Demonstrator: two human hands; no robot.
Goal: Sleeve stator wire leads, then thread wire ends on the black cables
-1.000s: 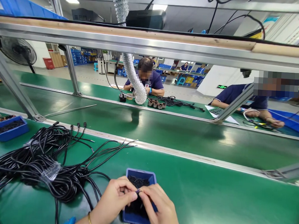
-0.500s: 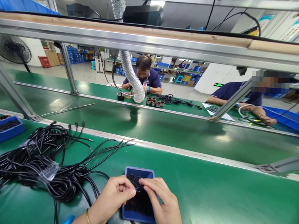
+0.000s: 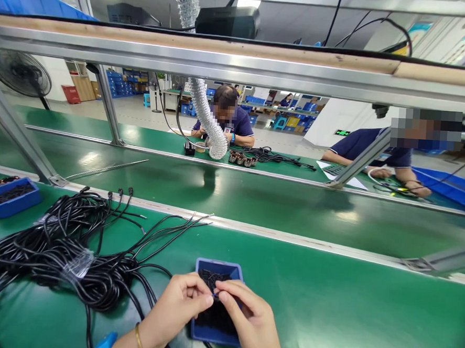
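Observation:
Over a blue bin point(image 3: 195, 330) filled with small black pieces point(image 3: 216, 320), my two hands meet almost fingertip to fingertip. My left hand point(image 3: 183, 299) pinches a thin blue wire point(image 3: 214, 294) between thumb and forefinger; only a tiny bit of it shows. My right hand point(image 3: 250, 311) has its thumb and forefinger closed at the wire's end, on what looks like a small black piece, mostly hidden by the fingers. Left of the hands lies a bundle of black cables point(image 3: 103, 287) bound with clear plastic wrap point(image 3: 79, 263).
Another blue bin point(image 3: 10, 202) stands at the far left. A metal frame post point(image 3: 26, 124) and a rail point(image 3: 284, 237) border the green bench. Across it sit two co-workers, one behind a silver flexible duct point(image 3: 206, 114), the other by a blue tray point(image 3: 448, 192).
My right thumb and forefinger have come together and moved left, closing at the wire's end. My left hand keeps its pinch, and the view has shifted slightly.

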